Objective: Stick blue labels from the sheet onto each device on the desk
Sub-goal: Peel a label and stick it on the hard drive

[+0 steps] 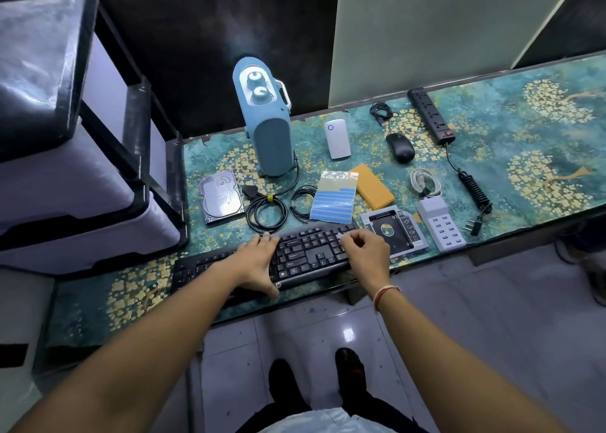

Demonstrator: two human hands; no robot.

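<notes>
Now | left hand [259, 262] spread flat, steadying the black plastic keyboard [295, 255] | right hand [364, 252] pinched over its far-right keys — whether on a label, cannot tell | glossy sheet of blue strip labels [334, 200] just beyond — thin, floppy; lift labels by a corner.

"hp" logo on keyboard [295, 259] front edge; key legends too small.

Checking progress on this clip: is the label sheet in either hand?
No, the label sheet lies on the desk beyond the keyboard, where the left hand and right hand rest.
</notes>
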